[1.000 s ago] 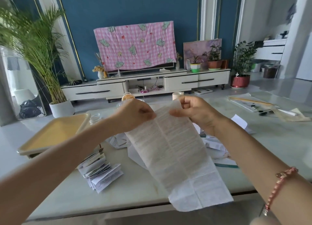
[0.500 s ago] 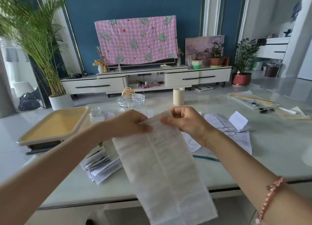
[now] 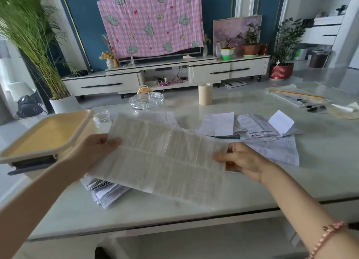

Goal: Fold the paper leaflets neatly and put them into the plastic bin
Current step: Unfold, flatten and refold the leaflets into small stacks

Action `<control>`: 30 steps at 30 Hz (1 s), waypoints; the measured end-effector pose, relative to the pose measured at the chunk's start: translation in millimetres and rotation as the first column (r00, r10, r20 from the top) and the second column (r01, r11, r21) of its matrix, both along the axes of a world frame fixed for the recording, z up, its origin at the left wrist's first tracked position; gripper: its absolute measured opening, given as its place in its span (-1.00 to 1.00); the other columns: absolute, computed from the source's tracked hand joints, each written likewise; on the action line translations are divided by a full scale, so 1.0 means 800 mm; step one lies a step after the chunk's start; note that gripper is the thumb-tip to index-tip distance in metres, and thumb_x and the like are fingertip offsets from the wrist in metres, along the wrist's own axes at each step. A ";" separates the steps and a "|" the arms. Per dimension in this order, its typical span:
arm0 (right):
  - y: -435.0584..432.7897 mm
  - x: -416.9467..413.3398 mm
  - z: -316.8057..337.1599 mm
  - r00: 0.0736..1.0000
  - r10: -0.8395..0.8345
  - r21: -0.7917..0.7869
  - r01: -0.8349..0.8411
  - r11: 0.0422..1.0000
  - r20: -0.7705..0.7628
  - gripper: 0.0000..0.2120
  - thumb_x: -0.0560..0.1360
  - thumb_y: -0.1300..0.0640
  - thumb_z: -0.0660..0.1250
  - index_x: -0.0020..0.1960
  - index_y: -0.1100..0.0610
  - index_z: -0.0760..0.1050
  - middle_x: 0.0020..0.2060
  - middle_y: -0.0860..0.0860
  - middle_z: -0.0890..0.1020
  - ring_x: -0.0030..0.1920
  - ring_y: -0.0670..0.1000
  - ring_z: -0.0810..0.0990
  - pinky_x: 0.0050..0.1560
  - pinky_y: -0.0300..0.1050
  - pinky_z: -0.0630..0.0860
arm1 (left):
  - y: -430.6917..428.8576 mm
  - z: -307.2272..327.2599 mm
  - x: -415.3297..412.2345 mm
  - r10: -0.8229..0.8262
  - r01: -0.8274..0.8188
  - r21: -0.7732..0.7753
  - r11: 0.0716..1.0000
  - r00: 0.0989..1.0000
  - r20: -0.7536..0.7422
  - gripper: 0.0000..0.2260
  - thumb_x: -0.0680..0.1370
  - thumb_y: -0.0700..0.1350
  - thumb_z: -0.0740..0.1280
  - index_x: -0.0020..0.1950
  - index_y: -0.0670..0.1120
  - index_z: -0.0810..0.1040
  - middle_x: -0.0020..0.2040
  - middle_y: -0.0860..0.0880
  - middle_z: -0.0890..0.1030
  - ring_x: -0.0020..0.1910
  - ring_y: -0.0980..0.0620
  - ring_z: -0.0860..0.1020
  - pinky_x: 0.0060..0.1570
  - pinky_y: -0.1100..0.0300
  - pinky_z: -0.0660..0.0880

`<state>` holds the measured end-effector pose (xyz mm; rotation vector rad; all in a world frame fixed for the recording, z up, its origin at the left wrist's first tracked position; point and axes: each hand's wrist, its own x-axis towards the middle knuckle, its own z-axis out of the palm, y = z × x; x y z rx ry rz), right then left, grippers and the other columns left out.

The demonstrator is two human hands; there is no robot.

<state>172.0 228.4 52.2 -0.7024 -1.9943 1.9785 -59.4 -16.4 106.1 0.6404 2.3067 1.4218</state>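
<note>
A long creased printed leaflet is stretched sideways above the table between both hands. My left hand grips its left end, thumb on top. My right hand pinches its right end, fingers partly behind the paper. The cream plastic bin stands at the left, next to my left wrist. Several folded leaflets lie in a pile under the held sheet. Unfolded leaflets are spread on the table behind my right hand.
A glass ashtray, a small glass dish and a beige cylinder stand further back on the white table. A sleeve with pens and papers lies at the far right. The table's front edge runs just below the leaflet.
The leaflet hung lengthwise from both hands at its top edge; now it is turned sideways and lowered over the table, with my hands spread apart to its two ends.
</note>
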 end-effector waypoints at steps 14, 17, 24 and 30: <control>0.019 -0.008 -0.012 0.950 -0.306 -0.018 0.306 0.952 -0.064 -0.91 0.41 0.20 0.42 -0.10 0.20 0.60 -0.17 0.05 0.69 -0.12 0.00 0.65 -0.14 -0.20 0.57 | 0.031 -0.082 0.024 0.034 -0.104 0.265 0.959 0.967 0.253 -0.80 0.52 -0.07 0.33 -0.07 -0.21 0.60 -0.14 -0.19 0.64 -0.24 -0.11 0.58 -0.28 0.13 0.57; 0.028 -0.008 -0.014 0.918 -0.387 0.091 0.394 0.914 -0.086 -0.81 0.41 0.15 0.43 -0.11 0.29 0.59 -0.11 0.18 0.67 -0.02 0.13 0.64 0.14 0.02 0.53 | 0.032 -0.092 0.028 -0.030 -0.049 0.303 0.952 0.967 0.253 -0.78 0.46 -0.05 0.35 -0.08 -0.19 0.62 -0.14 -0.18 0.68 -0.20 -0.12 0.63 -0.17 0.05 0.56; 0.044 0.014 0.006 0.977 -0.215 0.184 0.212 0.960 -0.009 -0.88 0.42 0.16 0.39 -0.17 0.23 0.58 -0.35 0.04 0.67 -0.38 -0.10 0.63 -0.39 -0.35 0.52 | 0.015 -0.076 0.026 -0.381 0.208 0.350 0.913 0.740 0.555 -0.24 -0.08 0.07 0.67 0.03 -0.25 0.65 -0.02 -0.26 0.66 -0.17 -0.16 0.66 -0.22 0.04 0.61; 0.027 0.006 0.011 0.971 0.118 0.226 -0.165 0.960 0.208 -0.66 0.29 0.07 0.43 -0.05 0.30 0.61 -0.14 0.15 0.70 -0.17 0.06 0.67 -0.15 -0.17 0.60 | 0.023 -0.080 0.026 -0.557 0.524 0.341 0.780 0.333 0.761 -0.15 0.32 0.41 0.33 0.29 -0.28 0.48 0.18 -0.28 0.56 0.12 -0.20 0.55 0.17 -0.05 0.43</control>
